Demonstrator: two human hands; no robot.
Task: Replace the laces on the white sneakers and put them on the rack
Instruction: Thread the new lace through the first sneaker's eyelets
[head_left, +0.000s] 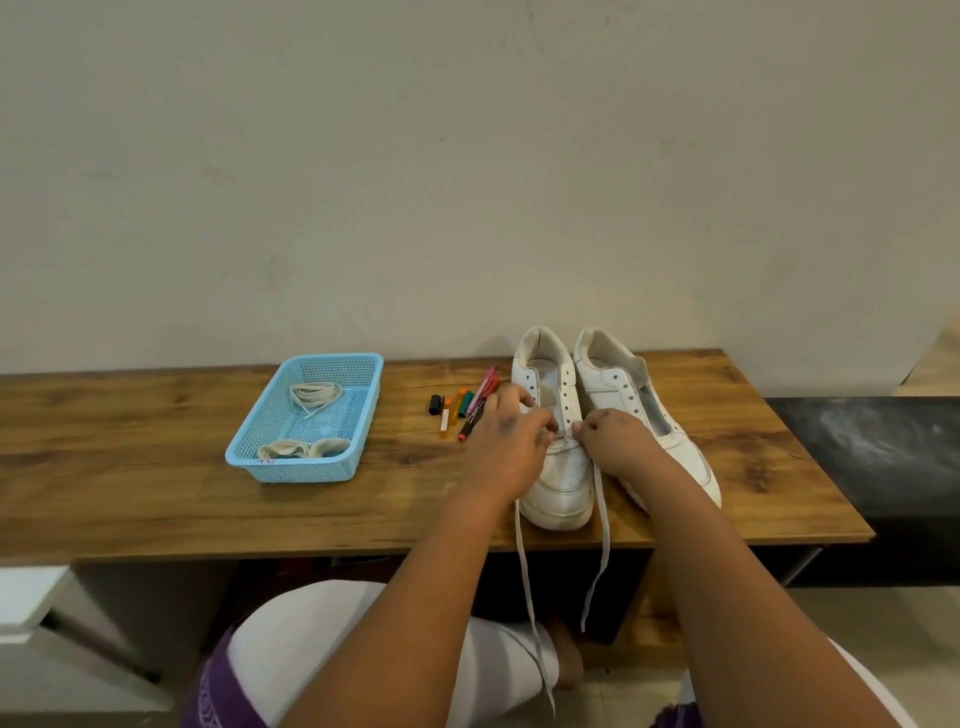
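Two white sneakers stand side by side on the wooden table, toes toward me. The left sneaker (558, 467) has a white lace (602, 525) through its lowest eyelets, and both lace ends hang over the table's front edge. My left hand (506, 441) pinches the lace at the shoe's left eyelets. At the right eyelets, my right hand (615, 439) pinches it too. The right sneaker (623, 384) has no lace, and its eyelets are bare.
A light blue basket (270, 447) at the left holds a coiled white lace (314, 395) and rolled cream laces (298, 449). Several coloured markers (462, 405) lie between the basket and the shoes. The wooden table (156, 493) meets a wall behind; a black surface (872, 447) adjoins at right.
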